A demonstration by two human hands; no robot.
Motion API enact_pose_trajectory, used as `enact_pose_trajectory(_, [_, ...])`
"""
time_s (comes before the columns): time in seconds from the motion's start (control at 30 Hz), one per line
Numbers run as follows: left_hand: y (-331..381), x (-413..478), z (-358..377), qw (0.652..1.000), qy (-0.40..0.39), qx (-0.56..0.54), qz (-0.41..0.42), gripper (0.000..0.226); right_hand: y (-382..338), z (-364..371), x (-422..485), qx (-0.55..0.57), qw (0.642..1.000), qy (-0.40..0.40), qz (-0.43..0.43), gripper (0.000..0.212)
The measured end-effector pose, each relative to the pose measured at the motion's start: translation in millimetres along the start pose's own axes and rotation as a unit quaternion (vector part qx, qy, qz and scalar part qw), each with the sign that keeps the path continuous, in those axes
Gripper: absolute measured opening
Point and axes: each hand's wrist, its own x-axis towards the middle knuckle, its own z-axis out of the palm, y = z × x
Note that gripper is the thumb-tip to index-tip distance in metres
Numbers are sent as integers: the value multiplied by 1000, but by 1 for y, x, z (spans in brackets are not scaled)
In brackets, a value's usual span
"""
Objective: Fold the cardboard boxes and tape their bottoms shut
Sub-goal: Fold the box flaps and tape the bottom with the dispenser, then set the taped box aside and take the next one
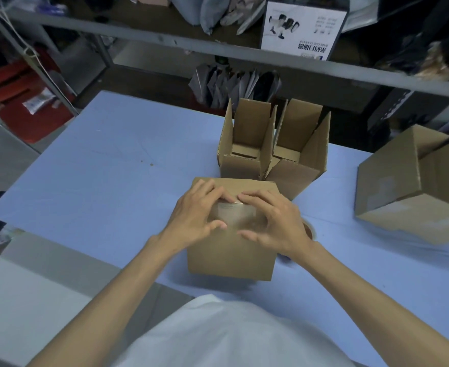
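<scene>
Cardboard box point(231, 256) is sitting on the desk point(98, 168), closed face up. Left hand point(194, 215) and right hand point(276, 223) are pressing arched fingertips onto tape point(235, 214) there, each grip spread apart, clasping nothing.

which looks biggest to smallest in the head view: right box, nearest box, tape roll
1. right box, cut off by the frame edge
2. nearest box
3. tape roll, mostly hidden
</scene>
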Motion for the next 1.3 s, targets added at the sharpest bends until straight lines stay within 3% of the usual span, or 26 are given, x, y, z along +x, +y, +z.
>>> enact_pose_trajectory(0.13, [1, 0, -3, 1000, -1, -21, -14, 52, -12, 8, 10, 19, 995, 78, 62, 38])
enact_pose_trajectory(0.23, [3, 1, -3, 999, 11, -37, -5, 42, 0, 5, 4, -4, 1000, 0, 11, 56])
enact_pose_trajectory(0.3, [9, 0, -1, 997, 59, -46, -10, 27, 8, 0, -5, -52, 996, -68, -40, 73])
enact_pose_trajectory(0.37, [15, -4, 4, 991, 122, -47, -11, 15, 9, -5, -9, -23, 995, -93, -41, 76])
enact_pose_trajectory(0.47, [18, -8, 9, 982, 181, -50, -5, 12, 2, -16, -12, 136, 989, -18, 55, 55])
enact_pose_trajectory(0.57, [19, -2, -1, 972, 200, -125, -15, 16, 7, -32, -21, 211, 947, 109, 216, 37])
enact_pose_trajectory(0.63, [25, 10, -14, 958, 192, -211, -41, 26, 19, -49, -30, 249, 912, 102, 308, 31])
enact_pose_trajectory(0.73, [42, 37, -33, 921, 157, -351, -59, 40, 29, -82, -49, 295, 905, 4, 308, 23])
enact_pose_trajectory(0.83, [70, 66, -43, 898, 108, -424, -39, 37, 20, -117, -67, 286, 910, 66, 291, 32])
enact_pose_trajectory(1.03, [165, 95, -37, 923, 157, -350, 15, 26, 12, -184, -96, 197, 906, 211, 309, 40])
enact_pose_trajectory(1.1, [200, 88, -34, 927, 106, -358, 33, 38, 14, -204, -101, 144, 903, 243, 324, 40])
enact_pose_trajectory(1.2, [235, 84, -26, 941, -3, -336, 26, 72, 21, -224, -99, 70, 896, 269, 346, 45])
enact_pose_trajectory(1.3, [245, 97, -24, 948, -45, -314, 3, 75, 32, -231, -86, 32, 897, 248, 364, 51])
